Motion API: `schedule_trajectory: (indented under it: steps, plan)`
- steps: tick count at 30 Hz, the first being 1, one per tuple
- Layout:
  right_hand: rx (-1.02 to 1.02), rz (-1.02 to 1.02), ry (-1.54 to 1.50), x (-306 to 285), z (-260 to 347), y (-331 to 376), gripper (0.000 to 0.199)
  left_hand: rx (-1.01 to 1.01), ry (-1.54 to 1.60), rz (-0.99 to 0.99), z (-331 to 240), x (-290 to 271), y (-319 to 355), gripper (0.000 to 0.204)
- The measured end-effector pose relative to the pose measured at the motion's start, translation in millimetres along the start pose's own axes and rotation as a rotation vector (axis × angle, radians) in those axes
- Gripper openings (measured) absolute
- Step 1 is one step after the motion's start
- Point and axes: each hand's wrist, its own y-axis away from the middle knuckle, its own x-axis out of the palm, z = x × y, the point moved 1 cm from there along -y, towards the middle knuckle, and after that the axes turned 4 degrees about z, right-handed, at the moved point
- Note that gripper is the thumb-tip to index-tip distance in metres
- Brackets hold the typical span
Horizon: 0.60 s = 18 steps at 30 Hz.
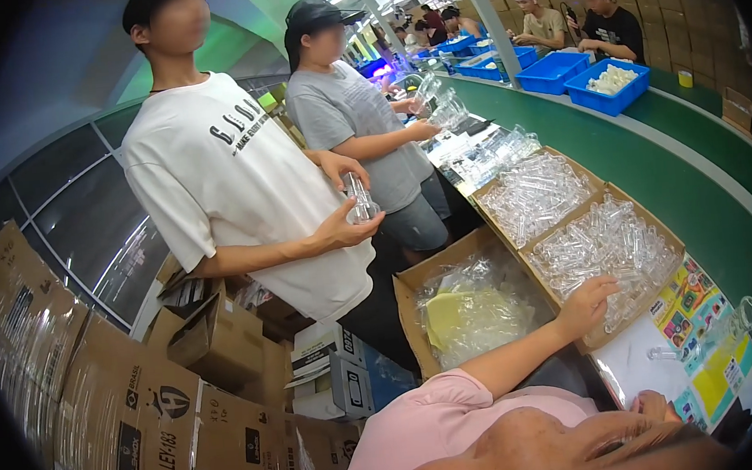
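My left hand (pixel 586 305) reaches over the near edge of a cardboard box of clear plastic tubes (pixel 611 247). Its fingers are bent together; whatever may be between them does not show. Low on the bench, my right hand (pixel 655 407) is mostly hidden, and its grip cannot be made out. Beyond it, a clear tube (pixel 664 354) lies on a white surface. A larger clear plastic piece with a round end (pixel 744 314) is near the colourful printed sheet (pixel 695 298). A second box of clear tubes (pixel 536 194) adjoins the first.
Left of the bench, an open carton (pixel 414 320) holds plastic bags and yellow material. A person in white (pixel 230 176) holds a clear part; another in grey (pixel 349 122) handles similar parts. A green conveyor (pixel 581 144) runs behind, with blue bins (pixel 608 102). Stacked cartons (pixel 143 412) fill the lower left.
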Motion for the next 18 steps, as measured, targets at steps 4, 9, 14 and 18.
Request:
schedule_trajectory:
  steps: [4,9,14,18]
  plan:
    - [-0.017,0.002,-0.015,3.5,-5.2,-2.1,0.011,-0.043,0.024,-0.011,2.7,-5.1,1.3,0.035]
    - [-0.015,0.006,-0.027,8.1,-12.0,1.4,0.010,0.017,-0.006,-0.002,5.2,-5.6,0.1,0.035]
    - [-0.020,0.001,-0.033,17.1,-34.7,10.2,0.010,0.035,-0.018,0.014,4.8,-4.2,0.3,0.036]
    - [-0.052,-0.022,-0.023,15.7,-28.8,8.3,0.010,0.050,-0.025,0.010,6.7,-3.1,2.9,0.037]
